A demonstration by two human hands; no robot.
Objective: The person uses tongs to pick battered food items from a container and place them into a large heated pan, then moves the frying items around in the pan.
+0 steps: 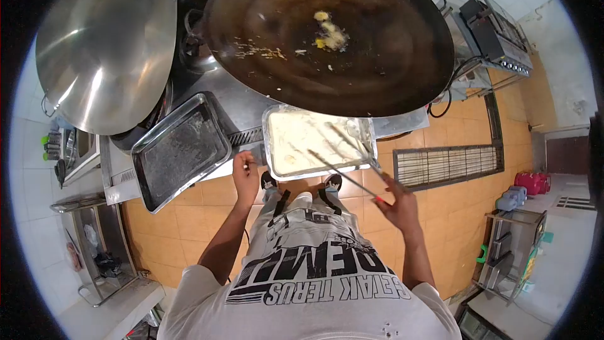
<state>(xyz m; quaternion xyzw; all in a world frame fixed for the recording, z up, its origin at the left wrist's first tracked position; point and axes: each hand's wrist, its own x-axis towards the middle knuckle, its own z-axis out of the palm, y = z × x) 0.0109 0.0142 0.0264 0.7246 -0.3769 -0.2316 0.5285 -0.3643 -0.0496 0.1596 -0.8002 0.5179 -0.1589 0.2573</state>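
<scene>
My right hand (396,204) is closed around a pair of long metal tongs (343,173), whose tips reach over a rectangular metal tray of pale, creamy batter (302,145). My left hand (246,173) hangs just left of that tray with its fingers curled; whether anything is between them is too small to tell. A dark, nearly bare metal tray (181,151) lies further left. Above the batter tray is a large dark wok (390,44) with small yellow and white pieces (331,36) near its middle.
A big shiny metal wok or lid (107,44) stands at the upper left. Beyond the large wok on the right is an oven-like appliance (503,44) on a rack. A floor grate (450,165) and a shelf unit (509,252) are on the right, with red containers (532,182) nearby.
</scene>
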